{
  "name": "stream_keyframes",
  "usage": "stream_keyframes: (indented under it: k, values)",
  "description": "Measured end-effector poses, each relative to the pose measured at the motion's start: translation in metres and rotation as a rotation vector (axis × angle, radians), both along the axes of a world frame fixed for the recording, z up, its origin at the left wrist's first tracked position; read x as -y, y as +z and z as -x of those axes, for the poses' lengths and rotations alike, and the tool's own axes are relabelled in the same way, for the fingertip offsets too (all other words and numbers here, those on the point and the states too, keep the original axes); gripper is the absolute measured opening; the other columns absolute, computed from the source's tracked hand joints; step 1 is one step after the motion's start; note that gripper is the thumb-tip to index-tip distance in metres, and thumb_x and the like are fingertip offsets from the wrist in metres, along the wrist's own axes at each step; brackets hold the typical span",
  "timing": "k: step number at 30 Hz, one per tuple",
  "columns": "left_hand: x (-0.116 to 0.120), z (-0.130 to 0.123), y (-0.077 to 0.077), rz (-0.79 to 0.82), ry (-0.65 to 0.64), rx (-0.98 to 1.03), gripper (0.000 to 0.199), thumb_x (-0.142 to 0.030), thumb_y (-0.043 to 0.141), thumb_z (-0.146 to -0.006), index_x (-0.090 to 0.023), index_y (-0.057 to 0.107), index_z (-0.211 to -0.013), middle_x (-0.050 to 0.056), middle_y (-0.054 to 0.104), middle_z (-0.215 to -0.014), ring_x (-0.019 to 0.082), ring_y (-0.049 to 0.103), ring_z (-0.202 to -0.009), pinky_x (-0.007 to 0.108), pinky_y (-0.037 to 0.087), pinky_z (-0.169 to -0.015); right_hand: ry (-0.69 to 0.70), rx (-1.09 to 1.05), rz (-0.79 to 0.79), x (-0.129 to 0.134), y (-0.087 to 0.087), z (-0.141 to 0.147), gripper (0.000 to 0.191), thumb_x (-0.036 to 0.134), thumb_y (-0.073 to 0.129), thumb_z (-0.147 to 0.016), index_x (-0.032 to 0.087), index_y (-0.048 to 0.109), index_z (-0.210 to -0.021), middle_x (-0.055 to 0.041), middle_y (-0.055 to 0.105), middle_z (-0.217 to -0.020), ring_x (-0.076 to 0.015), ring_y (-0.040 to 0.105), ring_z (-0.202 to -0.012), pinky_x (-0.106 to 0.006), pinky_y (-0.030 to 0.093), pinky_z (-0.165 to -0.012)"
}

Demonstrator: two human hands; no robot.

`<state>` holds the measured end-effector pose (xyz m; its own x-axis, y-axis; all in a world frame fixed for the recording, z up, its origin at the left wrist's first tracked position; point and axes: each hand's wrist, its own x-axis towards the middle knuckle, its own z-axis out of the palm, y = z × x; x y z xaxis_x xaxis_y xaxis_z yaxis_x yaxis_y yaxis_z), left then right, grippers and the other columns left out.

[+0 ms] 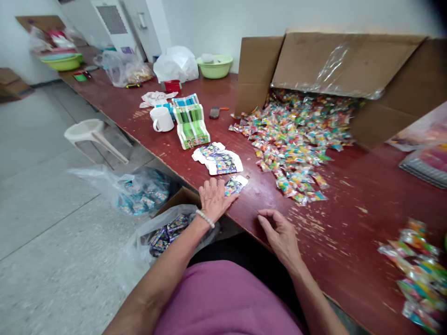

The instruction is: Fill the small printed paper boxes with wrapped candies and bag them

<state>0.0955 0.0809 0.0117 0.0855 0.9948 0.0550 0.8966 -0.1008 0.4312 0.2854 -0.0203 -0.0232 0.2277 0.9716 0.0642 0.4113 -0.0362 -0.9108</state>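
Note:
My left hand (213, 201) lies over a small purple-and-white printed carton (236, 185) near the table's front edge. Its thumb runs along the carton's near side and its fingers are on the left end, which they hide. My right hand (281, 235) hovers at the edge, fingers loosely curled, thumb and forefinger close but with nothing visible between them. Just beyond the left hand lie flat printed cartons (225, 162) of the same pattern. A large heap of small clear candy packets (296, 149) spreads from a cardboard box (345, 63) lying on its side.
Green printed carton sheets (190, 122) lie beside a white mug (162, 119). More candy packets (419, 274) are at right. Below the edge, a plastic bag (139, 251) holds filled purple packs (169, 235); another bag (139, 193) holds blue ones. A white stool (87, 130) stands left.

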Motion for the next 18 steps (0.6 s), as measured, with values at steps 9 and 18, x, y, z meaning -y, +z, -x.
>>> stream_keyframes:
  k: [9,18]
  values:
    - [0.008,0.0,0.004,0.239,-0.083,0.313,0.025,-0.037,0.069,-0.08,-0.021,0.052,-0.086,-0.003,0.059,-0.075,0.016,0.06,-0.072,0.025,0.044,-0.066,-0.132,-0.399,0.073,-0.012,0.0,0.006,0.059,0.053,0.069,-0.08,0.021,0.055,-0.127,-0.0092,0.069,-0.11,-0.0183,0.065,-0.073,-0.031,0.053,-0.061]
    - [0.073,0.005,0.012,1.279,-0.425,1.328,0.047,-0.038,0.082,-0.067,-0.014,0.064,-0.102,0.007,0.07,-0.087,0.019,0.069,-0.071,0.028,0.051,-0.067,0.169,-0.654,0.117,-0.003,0.041,0.019,0.033,0.048,0.068,-0.087,0.019,0.064,-0.103,-0.0009,0.066,-0.077,-0.01,0.055,-0.057,-0.02,0.044,-0.05]
